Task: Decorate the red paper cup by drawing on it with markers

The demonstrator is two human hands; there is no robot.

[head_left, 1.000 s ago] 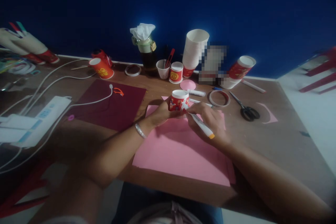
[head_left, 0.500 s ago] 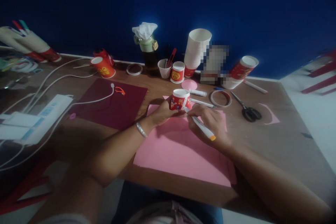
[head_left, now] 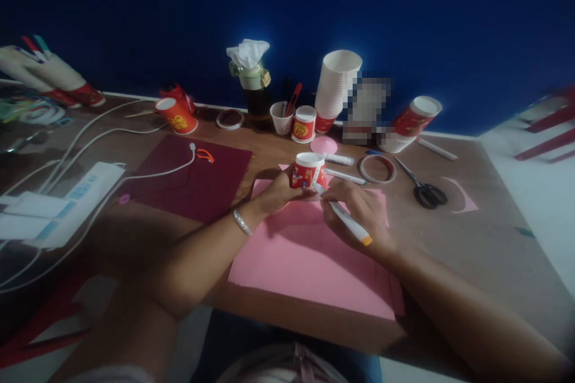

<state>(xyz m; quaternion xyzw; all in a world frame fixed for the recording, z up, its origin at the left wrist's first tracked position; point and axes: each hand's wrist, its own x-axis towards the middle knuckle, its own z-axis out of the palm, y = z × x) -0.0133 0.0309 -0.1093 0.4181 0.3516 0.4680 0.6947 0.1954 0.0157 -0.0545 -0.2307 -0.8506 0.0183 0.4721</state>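
Observation:
My left hand [head_left: 279,192] is closed around the lower left of a red patterned paper cup [head_left: 303,175], white rim upward, above the pink paper [head_left: 309,251]. In my right hand [head_left: 354,206] is a white marker [head_left: 348,221] with an orange end, which points back toward me. Its front end meets the cup's lower right side; the exact contact is too small to make out. Two other white markers [head_left: 339,159] lie just behind my right hand, close to a pink paper disc [head_left: 323,145].
Black scissors [head_left: 429,194] and a tape roll [head_left: 378,169] lie to the right. Behind stand a tall cup stack [head_left: 338,84], a small red cup [head_left: 304,125] and a jar [head_left: 256,87]. A power strip [head_left: 76,203] with white cables and dark red paper [head_left: 193,182] are on the left.
The marker's orange end has shifted slightly right and down with my right hand. My left hand and the cup stay almost where they were.

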